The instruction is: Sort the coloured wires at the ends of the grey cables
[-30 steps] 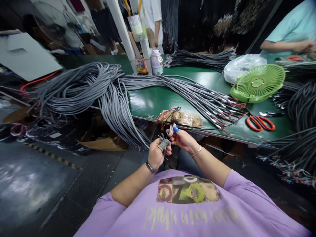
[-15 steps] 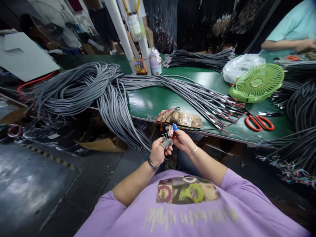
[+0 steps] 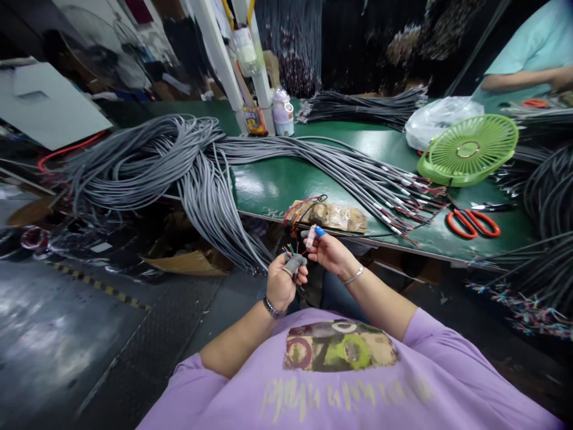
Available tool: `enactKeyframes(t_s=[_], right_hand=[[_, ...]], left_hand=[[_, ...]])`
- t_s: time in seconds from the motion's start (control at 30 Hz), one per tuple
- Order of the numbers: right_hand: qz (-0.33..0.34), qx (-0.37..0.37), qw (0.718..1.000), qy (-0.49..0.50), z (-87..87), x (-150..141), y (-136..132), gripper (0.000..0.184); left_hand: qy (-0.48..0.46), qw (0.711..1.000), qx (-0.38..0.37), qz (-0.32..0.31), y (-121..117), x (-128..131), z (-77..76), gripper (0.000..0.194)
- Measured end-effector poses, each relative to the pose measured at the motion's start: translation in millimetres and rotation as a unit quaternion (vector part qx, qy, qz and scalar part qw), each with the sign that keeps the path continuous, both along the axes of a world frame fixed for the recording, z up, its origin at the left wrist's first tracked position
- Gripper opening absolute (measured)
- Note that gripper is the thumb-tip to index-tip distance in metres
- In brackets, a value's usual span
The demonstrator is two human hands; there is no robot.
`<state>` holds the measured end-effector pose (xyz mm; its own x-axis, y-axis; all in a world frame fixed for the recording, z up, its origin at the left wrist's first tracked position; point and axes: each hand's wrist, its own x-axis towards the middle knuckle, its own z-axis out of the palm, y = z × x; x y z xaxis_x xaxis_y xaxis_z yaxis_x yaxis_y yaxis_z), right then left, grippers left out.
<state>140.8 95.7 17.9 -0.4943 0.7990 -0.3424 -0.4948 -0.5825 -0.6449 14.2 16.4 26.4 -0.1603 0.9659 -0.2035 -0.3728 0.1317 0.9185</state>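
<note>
Close in front of the purple shirt, the left hand is closed around the wires. Just to its right, the right hand is held narrow, with a thin red strand at its fingertips; whether they grip it, I cannot tell. The wires look bared and fanned apart, though not joined to anything I can make out; what is left to do on them is unclear. Their tips point far and slightly left, with the long axis roughly near to far. Beyond, the cardboard lies on the near edge of the surface. To its right are the red scissors. Farther, the grey cables run left to right, stripped ends pointing right, near the green fan. At far right is a person.
</note>
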Motion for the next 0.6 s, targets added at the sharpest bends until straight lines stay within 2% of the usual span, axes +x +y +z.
enactKeyframes(t_s=[0.1, 0.2, 0.4, 0.47, 0.6], right_hand=[[-0.025, 0.007, 1.000, -0.012, -0.1, -2, 0, 0.027], [-0.033, 0.020, 0.999, -0.027, -0.6, -4, -3, 0.032], [-0.134, 0.129, 0.973, -0.137, -10.7, -8, -4, 0.047], [-0.116, 0.116, 0.980, -0.111, -13.8, -10, -3, 0.049], [-0.056, 0.017, 0.998, -0.015, -13.8, -13, 2, 0.043]], left_hand=[[0.003, 0.999, 0.009, 0.031, 5, 2, 0.3, 0.031], [0.026, 0.998, 0.026, 0.043, 9, 4, -3.5, 0.031], [0.174, 0.980, 0.092, 0.032, 10, -2, -10.2, 0.024], [0.237, 0.964, 0.120, 0.022, 11, -7, -10.2, 0.018], [0.337, 0.930, 0.143, 0.023, 14, -13, -9.3, 0.008]])
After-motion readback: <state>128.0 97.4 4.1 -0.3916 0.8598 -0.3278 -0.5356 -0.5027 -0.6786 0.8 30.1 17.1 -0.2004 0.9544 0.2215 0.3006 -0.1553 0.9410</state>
